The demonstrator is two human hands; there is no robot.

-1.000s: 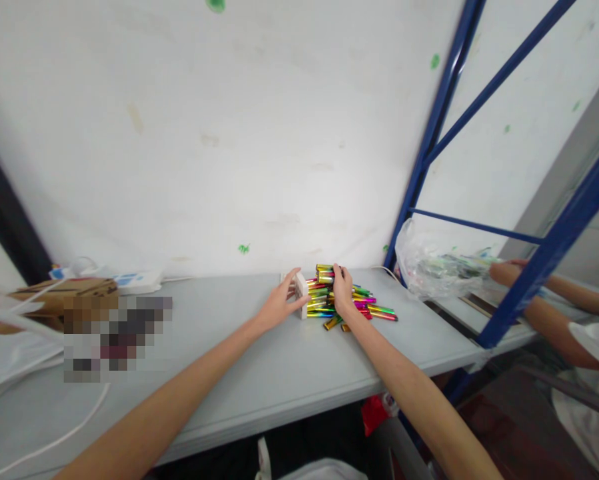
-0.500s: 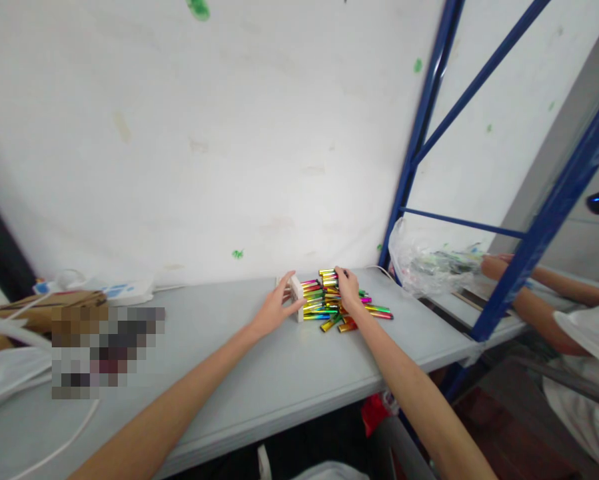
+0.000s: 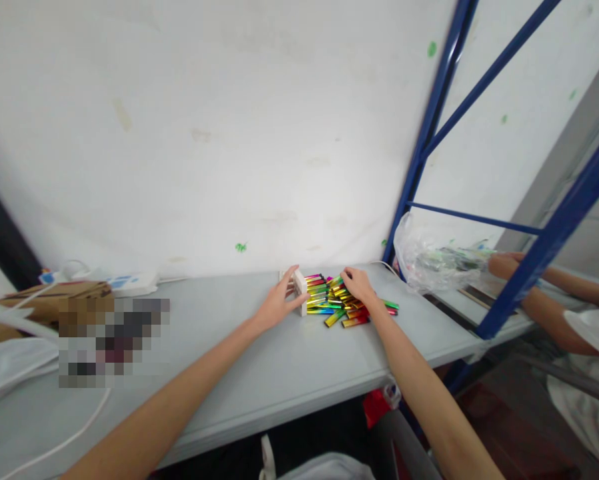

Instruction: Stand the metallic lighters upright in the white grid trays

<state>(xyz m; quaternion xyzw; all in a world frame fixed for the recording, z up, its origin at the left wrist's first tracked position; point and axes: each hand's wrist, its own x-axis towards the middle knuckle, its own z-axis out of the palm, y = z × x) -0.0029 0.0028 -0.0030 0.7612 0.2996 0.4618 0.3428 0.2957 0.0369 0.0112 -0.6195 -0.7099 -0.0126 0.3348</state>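
Observation:
A heap of shiny rainbow-coloured sticks [image 3: 335,305] lies on the grey table [image 3: 279,373] near the white wall. My left hand [image 3: 280,303] is cupped against a small white box [image 3: 300,294] at the heap's left side, thumb and fingers around it. My right hand [image 3: 359,285] rests on the right part of the heap, fingers bent down onto the sticks. Whether it grips one is hidden.
A clear plastic bag [image 3: 429,257] with more sticks lies to the right beside a blue metal rack [image 3: 539,253]. Another person's arms [image 3: 544,293] reach toward that bag. On the left are a cardboard box [image 3: 54,300], a white power strip [image 3: 124,281] and a white cable [image 3: 54,440].
My right hand has slid from the top of the stack to its right side, and the sticks now lie more spread and flattened. My left hand stays at the white box.

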